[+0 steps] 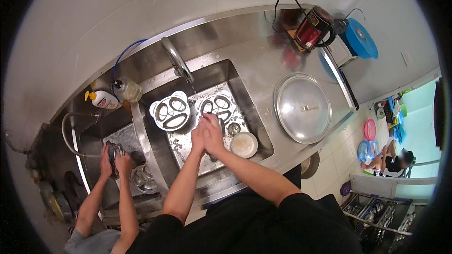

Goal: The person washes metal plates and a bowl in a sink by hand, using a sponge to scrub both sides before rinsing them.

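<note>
Over the stainless steel sink, my left hand and my right hand are pressed together. Metal shows beside and beneath my fingers, but whether either hand grips it cannot be told. Left of my hands lies a bear-shaped divided metal plate. A second bear-shaped plate sits just beyond my fingertips, partly hidden by them. Right of my hands are a small round metal piece and a round bowl with pale contents. The chrome faucet runs a thin stream behind the plates.
A co-worker's hands hold metalware in the left basin, near another divided plate. Soap bottles stand behind the divider. On the right counter are a large metal lid and a red kettle. Another person sits at far right.
</note>
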Demonstrator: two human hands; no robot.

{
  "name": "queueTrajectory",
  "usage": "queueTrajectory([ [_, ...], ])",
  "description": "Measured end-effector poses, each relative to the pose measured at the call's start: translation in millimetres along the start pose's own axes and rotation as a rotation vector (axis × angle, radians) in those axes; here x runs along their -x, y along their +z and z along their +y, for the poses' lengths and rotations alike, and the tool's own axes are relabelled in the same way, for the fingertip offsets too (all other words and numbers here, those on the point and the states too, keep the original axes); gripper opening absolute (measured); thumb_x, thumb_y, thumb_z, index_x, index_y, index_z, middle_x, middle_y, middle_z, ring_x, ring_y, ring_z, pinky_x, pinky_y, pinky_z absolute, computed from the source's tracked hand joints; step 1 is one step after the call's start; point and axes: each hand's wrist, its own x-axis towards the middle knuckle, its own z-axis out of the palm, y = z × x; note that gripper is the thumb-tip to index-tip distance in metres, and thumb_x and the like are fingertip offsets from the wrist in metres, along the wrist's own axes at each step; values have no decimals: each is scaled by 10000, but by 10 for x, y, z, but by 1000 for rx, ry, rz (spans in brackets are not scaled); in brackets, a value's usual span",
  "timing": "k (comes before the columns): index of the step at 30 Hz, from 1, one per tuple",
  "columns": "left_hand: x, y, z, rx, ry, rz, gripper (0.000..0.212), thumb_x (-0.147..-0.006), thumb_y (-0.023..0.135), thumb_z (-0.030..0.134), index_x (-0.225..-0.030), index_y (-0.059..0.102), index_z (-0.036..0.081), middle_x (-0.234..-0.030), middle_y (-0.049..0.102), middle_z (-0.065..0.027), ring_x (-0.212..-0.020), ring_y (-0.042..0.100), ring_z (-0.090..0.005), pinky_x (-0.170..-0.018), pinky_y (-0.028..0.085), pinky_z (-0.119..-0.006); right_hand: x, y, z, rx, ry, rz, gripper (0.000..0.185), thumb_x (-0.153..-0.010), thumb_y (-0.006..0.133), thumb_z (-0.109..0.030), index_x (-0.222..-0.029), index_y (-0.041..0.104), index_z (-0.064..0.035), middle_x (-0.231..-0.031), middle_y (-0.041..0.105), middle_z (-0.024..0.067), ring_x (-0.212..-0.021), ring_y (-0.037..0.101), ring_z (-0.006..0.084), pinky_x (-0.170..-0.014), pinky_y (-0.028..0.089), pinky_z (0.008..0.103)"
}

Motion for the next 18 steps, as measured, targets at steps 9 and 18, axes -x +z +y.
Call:
queueTrajectory([
  [9, 121, -58, 270, -246, 24, 103, 460, -1008, 441, 351, -651, 528, 74, -599, 514, 2, -499, 435, -73, -440, 332, -267, -402, -133, 287, -253, 218, -182, 393, -991, 315, -213, -1175, 553, 39, -1103, 614, 194, -1016, 577, 323, -926, 430, 371],
  [18, 118, -13, 483, 53, -32, 143, 368, -1011, 444, 325, -760, 561, 83, -638, 494, 34, -535, 433, -63, -468, 331, -244, -121, -258, 80, 4, -39, 45, 353, -983, 377, -189, -1231, 465, 47, -1395, 389, 260, -1311, 327, 433, -1101, 253, 455],
])
